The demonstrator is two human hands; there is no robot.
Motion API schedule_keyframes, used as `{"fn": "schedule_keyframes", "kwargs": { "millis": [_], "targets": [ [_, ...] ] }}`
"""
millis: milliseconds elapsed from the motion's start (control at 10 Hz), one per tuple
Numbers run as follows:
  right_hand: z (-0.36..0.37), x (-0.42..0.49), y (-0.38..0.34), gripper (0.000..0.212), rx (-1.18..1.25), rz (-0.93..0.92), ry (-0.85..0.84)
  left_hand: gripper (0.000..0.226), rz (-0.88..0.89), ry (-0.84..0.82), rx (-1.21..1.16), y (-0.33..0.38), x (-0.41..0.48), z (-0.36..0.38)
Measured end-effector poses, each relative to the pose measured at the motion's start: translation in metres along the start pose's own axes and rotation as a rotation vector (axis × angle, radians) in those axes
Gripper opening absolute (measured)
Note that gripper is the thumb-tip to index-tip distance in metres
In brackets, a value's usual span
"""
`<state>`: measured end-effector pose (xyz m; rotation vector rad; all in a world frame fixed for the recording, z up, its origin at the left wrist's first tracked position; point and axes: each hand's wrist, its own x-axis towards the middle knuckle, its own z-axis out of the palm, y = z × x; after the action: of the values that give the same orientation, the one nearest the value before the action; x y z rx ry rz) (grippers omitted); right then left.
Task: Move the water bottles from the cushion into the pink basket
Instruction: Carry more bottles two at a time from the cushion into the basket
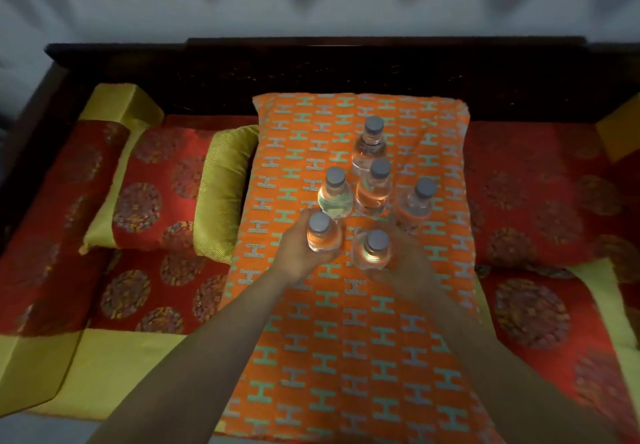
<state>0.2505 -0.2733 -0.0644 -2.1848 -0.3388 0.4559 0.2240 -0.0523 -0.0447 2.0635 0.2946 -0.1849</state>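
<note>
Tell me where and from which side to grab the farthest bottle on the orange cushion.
Grip the farthest bottle around its clear body just below the shoulder, coming from its far or right side. It stands upright with its cap up, and another bottle crowds its near side, so a near approach would likely knock that one. Both hands are already shut on bottles.

I see an orange cushion (346,322) patterned with teal H shapes, clear bottles (372,183) with grey caps, red-and-gold medallion bedding (530,208).
</note>
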Motion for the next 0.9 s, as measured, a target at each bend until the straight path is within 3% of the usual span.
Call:
{"fn": "schedule_keyframes", "kwargs": {
  "millis": [200,400,700,900],
  "targets": [
    [-0.005,-0.023,-0.030,0.058,0.278,0.017,0.138,0.068,-0.018,0.014,0.045,0.002,-0.011,-0.014],
    [-0.019,-0.054,-0.053,0.055,0.375,0.082,0.343,0.074,0.034,0.018,-0.002,0.024,-0.032,-0.034],
    [-0.102,-0.130,-0.079,0.051,0.290,0.025,0.644,0.048,0.316,-0.064,-0.035,0.125,-0.048,-0.022],
    [-0.166,-0.203,-0.067,0.052,0.260,0.096,0.851,0.052,0.452,-0.169,-0.012,0.193,-0.062,0.031]
  ]
}}
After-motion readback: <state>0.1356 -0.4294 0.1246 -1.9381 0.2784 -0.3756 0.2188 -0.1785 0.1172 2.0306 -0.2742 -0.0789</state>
